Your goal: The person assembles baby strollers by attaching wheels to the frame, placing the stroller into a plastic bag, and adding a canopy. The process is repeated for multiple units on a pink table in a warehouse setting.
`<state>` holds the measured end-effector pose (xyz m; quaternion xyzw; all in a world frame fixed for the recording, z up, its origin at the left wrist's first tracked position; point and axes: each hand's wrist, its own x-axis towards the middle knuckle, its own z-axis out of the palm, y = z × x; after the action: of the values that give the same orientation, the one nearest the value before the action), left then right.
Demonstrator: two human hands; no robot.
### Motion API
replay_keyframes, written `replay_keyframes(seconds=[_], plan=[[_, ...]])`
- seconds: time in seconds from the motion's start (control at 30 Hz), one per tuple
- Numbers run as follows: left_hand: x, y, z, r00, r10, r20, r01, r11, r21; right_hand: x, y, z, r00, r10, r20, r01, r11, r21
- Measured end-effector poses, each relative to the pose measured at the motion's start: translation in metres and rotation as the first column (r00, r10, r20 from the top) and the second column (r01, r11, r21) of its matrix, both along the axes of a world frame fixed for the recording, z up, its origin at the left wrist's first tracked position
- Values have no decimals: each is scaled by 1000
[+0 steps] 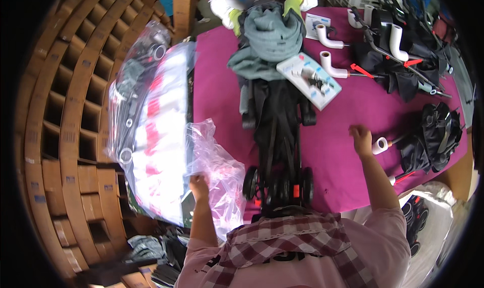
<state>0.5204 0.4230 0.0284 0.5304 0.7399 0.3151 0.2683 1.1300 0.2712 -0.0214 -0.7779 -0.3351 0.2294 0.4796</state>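
Note:
A folded stroller (277, 132) with a black frame and small black wheels lies lengthwise before me, wheels toward my body. Its grey fabric hood (272, 38) is at the far end, and a flat white box (310, 81) with a printed picture rests beside it. My left hand (199, 188) is closed on the edge of a clear plastic bag (217, 172), spread left of the wheels. Above the purple tabletop, right of the stroller, my right hand (361, 140) has its fingers curled, with nothing visible in them. A white roll (380, 145) is near it.
Across the purple table (222, 96), a person's yellow-green gloves (292, 5) touch the stroller's far end. Folded black strollers (433, 132) with white-wrapped handles lie at right. Stacked plastic bags (164, 132) stand at left, before cardboard boxes (70, 101). A bin of wheels (418, 212) is at lower right.

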Motion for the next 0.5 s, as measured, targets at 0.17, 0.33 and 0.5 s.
replay_keyframes(seconds=[0.17, 0.33, 0.5], plan=[[-54, -86, 83, 913, 160, 377, -275, 921, 276, -99, 92, 127, 969, 248, 1, -212, 826, 523], [-22, -168, 195, 797, -208, 566, -154, 837, 525, -293, 71, 265, 736, 426, 526, -677, 485, 553], [-33, -268, 249, 826, -474, 304, 180, 733, 656, -467, -27, 295, 270, 670, 692, -916, -43, 398]])
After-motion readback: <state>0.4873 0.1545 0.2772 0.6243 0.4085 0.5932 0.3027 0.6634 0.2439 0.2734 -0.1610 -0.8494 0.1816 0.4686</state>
